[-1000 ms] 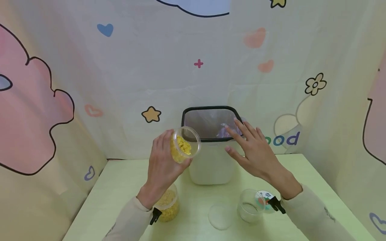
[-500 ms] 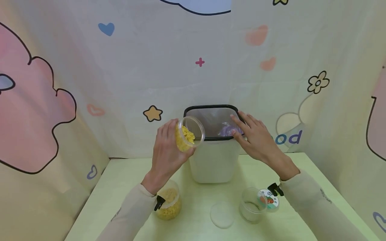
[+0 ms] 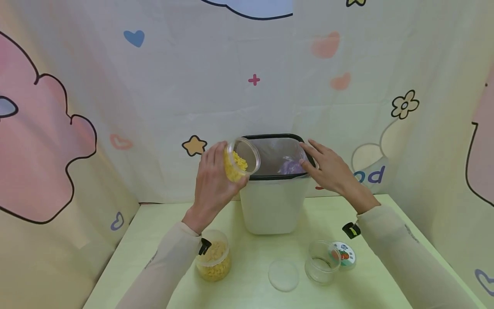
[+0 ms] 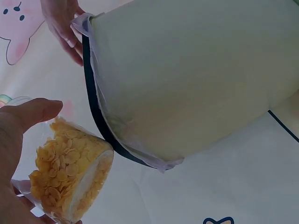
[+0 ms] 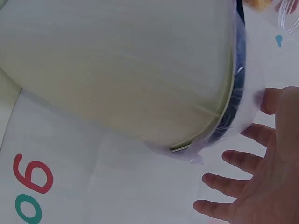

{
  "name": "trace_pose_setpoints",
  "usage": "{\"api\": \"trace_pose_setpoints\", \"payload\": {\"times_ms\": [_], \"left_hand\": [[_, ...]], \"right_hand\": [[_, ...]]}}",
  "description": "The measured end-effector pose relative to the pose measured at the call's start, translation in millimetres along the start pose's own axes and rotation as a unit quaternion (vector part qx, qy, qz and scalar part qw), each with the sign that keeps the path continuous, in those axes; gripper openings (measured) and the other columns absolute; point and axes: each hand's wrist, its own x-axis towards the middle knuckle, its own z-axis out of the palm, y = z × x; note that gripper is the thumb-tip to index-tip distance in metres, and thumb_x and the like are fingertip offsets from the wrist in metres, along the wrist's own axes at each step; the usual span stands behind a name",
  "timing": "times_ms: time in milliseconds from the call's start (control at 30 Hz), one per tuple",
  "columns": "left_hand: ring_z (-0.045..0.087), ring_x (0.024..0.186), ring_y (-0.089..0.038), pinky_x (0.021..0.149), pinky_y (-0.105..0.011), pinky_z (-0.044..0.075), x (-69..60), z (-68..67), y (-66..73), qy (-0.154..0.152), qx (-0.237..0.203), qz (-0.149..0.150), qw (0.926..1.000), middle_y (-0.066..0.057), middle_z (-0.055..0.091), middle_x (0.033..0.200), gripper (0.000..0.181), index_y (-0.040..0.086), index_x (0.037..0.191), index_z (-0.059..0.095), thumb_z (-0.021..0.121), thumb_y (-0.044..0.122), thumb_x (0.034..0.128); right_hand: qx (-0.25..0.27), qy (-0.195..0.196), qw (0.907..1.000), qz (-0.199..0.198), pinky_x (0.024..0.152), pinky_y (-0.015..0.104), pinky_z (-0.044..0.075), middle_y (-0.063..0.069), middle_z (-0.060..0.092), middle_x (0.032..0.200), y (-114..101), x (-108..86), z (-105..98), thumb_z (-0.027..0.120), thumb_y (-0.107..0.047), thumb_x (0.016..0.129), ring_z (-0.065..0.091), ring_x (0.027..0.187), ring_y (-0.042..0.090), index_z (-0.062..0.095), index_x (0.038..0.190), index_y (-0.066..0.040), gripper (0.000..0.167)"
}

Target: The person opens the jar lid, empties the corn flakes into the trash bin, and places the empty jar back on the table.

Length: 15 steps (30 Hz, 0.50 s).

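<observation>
My left hand [image 3: 212, 182] grips a clear plastic jar [image 3: 254, 156] partly filled with yellow corn flakes [image 3: 237, 164]. The jar is tilted, its open mouth turned right over the left rim of a white trash bin [image 3: 274, 208]. In the left wrist view, the corn flakes [image 4: 65, 163] lie heaped inside, and the thumb rests along the jar's side. My right hand [image 3: 329, 169] is at the bin's right rim, fingers spread. The right wrist view shows the fingers of this hand [image 5: 261, 172] mostly straight, the thumb at the thin bag [image 5: 252, 100] lining the bin.
A second jar [image 3: 213, 270] of flakes stands at the front left, below my left forearm. Toward the front right are a clear round lid [image 3: 283, 275], an open clear tub [image 3: 319, 272] and a printed lid [image 3: 346, 254]. Purplish plastic [image 3: 290, 166] lies inside the bin.
My left hand has lifted the tilted jar up and forward to the bin's left rim. The right hand has shifted right, from in front of the opening to the right rim.
</observation>
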Motion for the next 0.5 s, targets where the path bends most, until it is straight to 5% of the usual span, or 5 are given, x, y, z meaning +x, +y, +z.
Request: {"api": "trace_pose_setpoints", "payload": {"times_ms": [500], "left_hand": [[0.047, 0.121, -0.033, 0.099, -0.045, 0.047, 20.6, -0.1, -5.1, -0.009, 0.021, 0.006, 0.9997, -0.014, 0.050, 0.137, 0.092, 0.004, 0.141, 0.040, 0.086, 0.037, 0.0680]], "right_hand": [[0.033, -0.034, 0.9981, 0.038, 0.111, 0.065, 0.031, 0.023, 0.026, 0.159, 18, 12.3, 7, 0.041, -0.036, 0.105, 0.032, 0.141, 0.048, 0.027, 0.156, -0.010, 0.059]]}}
